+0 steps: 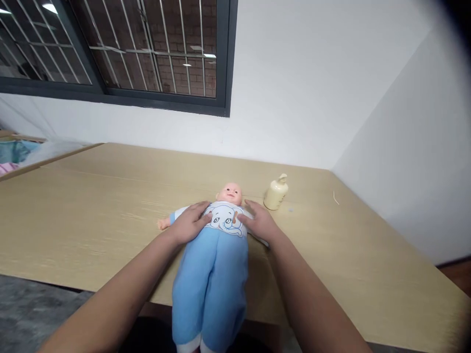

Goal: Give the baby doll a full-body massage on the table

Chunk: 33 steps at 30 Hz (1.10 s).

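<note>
A baby doll in a white top with an elephant face and blue trousers lies face up, its head pointing away from me. Its legs reach over the table's front edge. My left hand grips the doll's chest on the left side, thumb on the elephant print. Opposite it, my right hand holds the other side, its thumb also on the chest. The fingers beyond the doll's sides are partly hidden. One doll arm sticks out to the left past my hand; the other is mostly covered by my right hand and wrist.
A cream pump bottle stands on the tan table, right of the doll's head. Farther right lies a thin white strip. A white wall and a barred window rise behind. Folded cloths show at far left.
</note>
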Each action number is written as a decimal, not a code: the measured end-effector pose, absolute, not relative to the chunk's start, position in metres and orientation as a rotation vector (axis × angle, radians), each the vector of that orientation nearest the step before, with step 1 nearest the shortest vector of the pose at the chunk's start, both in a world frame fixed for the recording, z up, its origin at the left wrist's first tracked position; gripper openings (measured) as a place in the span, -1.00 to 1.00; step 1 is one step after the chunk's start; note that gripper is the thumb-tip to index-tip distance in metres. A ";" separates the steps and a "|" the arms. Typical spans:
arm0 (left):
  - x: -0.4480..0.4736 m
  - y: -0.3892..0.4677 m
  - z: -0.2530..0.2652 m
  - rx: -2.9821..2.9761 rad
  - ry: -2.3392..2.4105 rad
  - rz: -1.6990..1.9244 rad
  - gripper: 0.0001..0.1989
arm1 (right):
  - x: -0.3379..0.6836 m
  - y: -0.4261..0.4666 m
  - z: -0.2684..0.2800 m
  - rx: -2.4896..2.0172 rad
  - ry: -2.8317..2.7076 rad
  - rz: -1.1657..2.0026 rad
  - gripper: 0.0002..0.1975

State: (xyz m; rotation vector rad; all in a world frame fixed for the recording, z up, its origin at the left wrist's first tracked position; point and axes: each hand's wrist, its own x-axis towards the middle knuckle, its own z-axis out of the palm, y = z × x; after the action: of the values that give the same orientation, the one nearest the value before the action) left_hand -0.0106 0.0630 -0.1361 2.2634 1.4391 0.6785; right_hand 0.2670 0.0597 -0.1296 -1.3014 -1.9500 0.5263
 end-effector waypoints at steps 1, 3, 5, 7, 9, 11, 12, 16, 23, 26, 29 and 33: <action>-0.010 0.065 -0.134 2.280 1.415 0.709 -0.39 | 0.262 0.058 -0.130 -1.331 -1.898 0.351 -0.44; -0.010 0.071 -0.132 2.306 1.353 0.770 -0.45 | 0.248 0.048 -0.125 -1.235 -1.908 0.102 -0.49; -0.010 0.077 -0.133 2.339 1.260 0.792 -0.52 | 0.227 0.033 -0.118 -0.987 -2.066 0.002 -0.46; -0.011 0.082 -0.140 2.378 1.190 0.785 -0.55 | 0.204 0.017 -0.112 -0.792 -2.284 0.023 -0.34; -0.013 0.086 -0.149 2.407 1.190 0.779 -0.52 | 0.183 0.005 -0.110 -0.783 -2.491 0.081 -0.18; -0.015 0.088 -0.157 2.416 1.230 0.791 -0.51 | 0.169 -0.001 -0.113 -0.843 -2.632 0.151 -0.08; -0.016 0.089 -0.161 2.421 1.238 0.797 -0.52 | 0.166 -0.001 -0.115 -0.892 -2.669 0.184 -0.07; -0.017 0.090 -0.166 2.465 1.183 0.829 -0.52 | 0.171 0.004 -0.119 -1.150 -2.640 0.276 -0.05; -0.017 0.091 -0.161 2.448 1.216 0.823 -0.51 | 0.216 0.029 -0.131 -1.270 -2.485 0.326 -0.38; -0.017 0.092 -0.159 2.430 1.223 0.810 -0.50 | 0.235 0.045 -0.140 -1.224 -2.356 0.354 -0.54; -0.019 0.093 -0.159 2.430 1.196 0.801 -0.50 | 0.246 0.058 -0.144 -1.144 -2.324 0.369 -0.55; -0.019 0.094 -0.159 2.431 1.204 0.801 -0.49 | 0.250 0.062 -0.143 -1.085 -2.360 0.369 -0.38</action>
State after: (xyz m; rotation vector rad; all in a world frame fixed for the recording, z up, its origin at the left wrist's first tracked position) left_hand -0.0192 0.0938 -0.1588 2.4307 1.2045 0.8014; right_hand 0.2504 0.0621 -0.1434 -1.0852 -2.3601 0.3690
